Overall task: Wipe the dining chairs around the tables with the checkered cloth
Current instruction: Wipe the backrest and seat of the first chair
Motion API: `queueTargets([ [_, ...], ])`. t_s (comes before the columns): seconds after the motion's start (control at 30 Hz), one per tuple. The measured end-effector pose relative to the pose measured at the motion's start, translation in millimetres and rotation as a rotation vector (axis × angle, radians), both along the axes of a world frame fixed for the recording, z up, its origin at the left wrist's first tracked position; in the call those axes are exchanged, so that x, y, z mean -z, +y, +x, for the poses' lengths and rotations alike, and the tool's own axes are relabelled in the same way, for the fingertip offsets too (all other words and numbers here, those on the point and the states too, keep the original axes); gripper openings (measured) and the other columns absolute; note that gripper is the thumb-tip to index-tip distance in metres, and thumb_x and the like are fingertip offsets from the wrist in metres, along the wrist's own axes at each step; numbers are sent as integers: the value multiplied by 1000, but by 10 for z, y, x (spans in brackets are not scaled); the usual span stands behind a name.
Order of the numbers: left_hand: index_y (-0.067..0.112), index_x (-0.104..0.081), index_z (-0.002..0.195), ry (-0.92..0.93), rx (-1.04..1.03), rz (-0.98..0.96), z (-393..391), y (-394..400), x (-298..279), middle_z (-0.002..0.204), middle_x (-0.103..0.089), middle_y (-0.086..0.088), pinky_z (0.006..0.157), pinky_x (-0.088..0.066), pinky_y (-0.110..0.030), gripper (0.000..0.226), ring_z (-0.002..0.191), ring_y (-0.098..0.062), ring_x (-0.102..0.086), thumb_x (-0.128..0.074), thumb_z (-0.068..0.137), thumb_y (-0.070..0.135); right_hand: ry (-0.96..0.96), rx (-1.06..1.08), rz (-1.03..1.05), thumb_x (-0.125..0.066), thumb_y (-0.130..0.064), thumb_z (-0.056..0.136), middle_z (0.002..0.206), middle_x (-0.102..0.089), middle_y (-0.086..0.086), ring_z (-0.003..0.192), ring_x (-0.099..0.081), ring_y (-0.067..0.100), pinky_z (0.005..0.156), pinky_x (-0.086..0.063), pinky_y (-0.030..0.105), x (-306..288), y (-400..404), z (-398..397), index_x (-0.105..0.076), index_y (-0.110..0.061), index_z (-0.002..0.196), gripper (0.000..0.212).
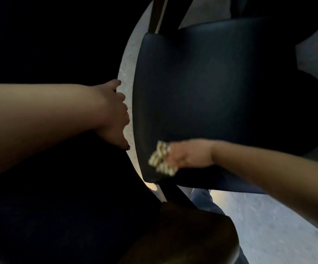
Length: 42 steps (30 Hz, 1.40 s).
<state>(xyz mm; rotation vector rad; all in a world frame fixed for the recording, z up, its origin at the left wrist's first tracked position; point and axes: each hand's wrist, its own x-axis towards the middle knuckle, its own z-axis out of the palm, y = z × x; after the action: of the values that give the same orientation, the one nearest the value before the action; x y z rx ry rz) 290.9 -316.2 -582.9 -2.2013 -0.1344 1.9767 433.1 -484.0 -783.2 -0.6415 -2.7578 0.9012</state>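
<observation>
Pretty dark shot, but the big dark padded chair seat (pixel 221 96) fills most of it, over a pale speckled floor (pixel 268 225). Left hand (pixel 112 115) grips a dark curved edge beside the seat. Right hand (pixel 188 155) has the checkered cloth (pixel 162 159) bunched up, pressed on the seat's near corner.

We're looking down into a dim dining area, likely a café or restaurant: a dark navy padded chair seat (pixel 211 103) is filling the view, a rounded dark brown wooden desk (pixel 182 237) is edging in below, and pale speckled stone-like floor (pixel 268 225) is showing between the furniture.
</observation>
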Motion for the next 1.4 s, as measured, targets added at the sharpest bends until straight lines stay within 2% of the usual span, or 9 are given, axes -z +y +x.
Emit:
queueTargets([
  [0.07,32,-51,134,-1,-8,-6,3,1,5,138,-50,4,117,1,-54,80,139,-21,-31,-19,83,83,31,364,-31,-53,-5,96,132,-56,7,120,-50,10,114,-28,32,-94,318,322,-60,-2,125,30],
  [0.2,32,-49,135,-6,-22,-24,-1,-6,29,140,-49,4,118,2,-55,79,140,-20,-31,-19,83,83,-45,934,44,-58,18,76,120,-59,30,109,-56,50,95,-44,59,-108,450,713,-67,8,110,37],
  [0.4,29,-26,150,-154,-157,-169,-54,-134,128,155,-28,0,113,-31,-41,80,140,-23,-33,-37,85,76,5,585,-12,-59,6,85,127,-58,25,120,-52,44,100,-41,58,-150,-558,-64,-62,4,120,35],
  [0.6,20,9,155,-219,-388,-182,48,-209,614,162,12,-13,113,-28,-35,102,147,-32,-19,-55,87,62,-106,304,-57,-72,1,77,132,-56,18,125,-51,37,107,-24,51,-230,-721,91,-60,-2,125,49],
  [0.83,45,33,142,-520,-1122,-38,405,-126,1166,150,43,-13,118,-20,-55,136,143,-54,-3,-82,69,48,-33,1421,40,-54,27,70,122,-58,29,114,-55,47,93,-43,62,-141,-606,546,-67,9,109,45],
  [0.93,51,30,141,-540,-1193,2,479,-258,1317,149,44,-14,116,-17,-61,144,139,-58,8,-89,60,45,4,1445,62,-56,25,69,125,-57,26,116,-55,42,94,-43,57,-84,-808,128,-65,7,114,49],
  [1.1,51,29,142,-591,-1197,33,469,-305,1399,149,44,-13,110,-29,-65,145,140,-57,10,-91,60,41,-75,953,51,-42,4,92,132,-58,12,124,-52,32,103,-39,56,-69,-1324,-225,-64,-5,122,38],
  [1.2,51,30,141,-599,-1167,32,446,-294,1416,149,44,-14,109,-32,-63,145,140,-57,8,-90,60,45,-100,1219,-89,-42,-7,101,142,-50,4,133,-44,26,111,-32,50,-151,-1254,366,-56,-21,133,38],
  [1.4,45,34,141,-587,-1158,40,499,-301,1450,147,46,-18,107,-34,-61,146,139,-58,9,-88,62,43,-274,2011,-192,-40,8,73,150,-31,21,141,-25,34,118,-11,41,-97,-176,1349,-44,0,138,65],
])
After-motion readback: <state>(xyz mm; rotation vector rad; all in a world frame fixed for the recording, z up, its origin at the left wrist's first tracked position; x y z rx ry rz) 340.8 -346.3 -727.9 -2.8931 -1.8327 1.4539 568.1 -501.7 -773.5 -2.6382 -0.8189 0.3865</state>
